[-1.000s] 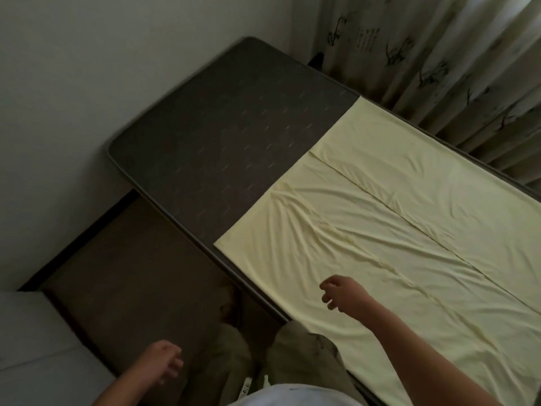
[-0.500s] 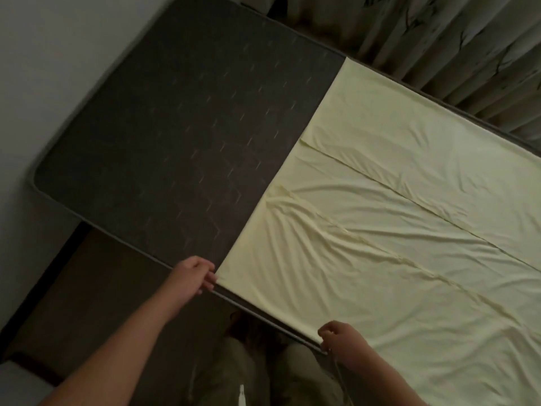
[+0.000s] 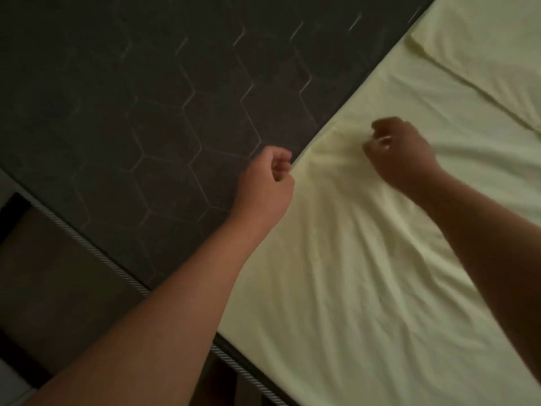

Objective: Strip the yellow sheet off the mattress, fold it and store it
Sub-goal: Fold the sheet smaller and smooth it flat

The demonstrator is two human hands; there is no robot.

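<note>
You look down at a bed in dim light. The bare mattress [image 3: 146, 98], dark with a pale hexagon pattern, fills the view from 9 o'clock round to 12. The sheet [image 3: 366, 288], pale yellow, lies flat on the mattress and covers everything from 1 o'clock down to 5. Its straight edge runs on a slant from 1 o'clock, through the middle, to the near side of the bed at 6.

Your left hand [image 3: 266, 177] sits just left of centre, right on that edge. Its fingers are curled in against the thumb, and they pinch the rim of the sheet where the cloth rises to a small point.

Your right hand [image 3: 401, 153] is at about 2 o'clock from centre, over the sheet and near the left hand, though the two hands do not touch. Its fingers are curled, and a pale sliver shows between them. The hand is blurred, so you cannot tell whether it has cloth in its grip.

Creases fan out across the sheet from between the two hands toward 5 o'clock. A fold [image 3: 474, 83] crosses the sheet at 2 o'clock.

Striped piping [image 3: 87, 246] trims the mattress's near side at 8 o'clock, with brown floor [image 3: 44, 288] beyond it.
</note>
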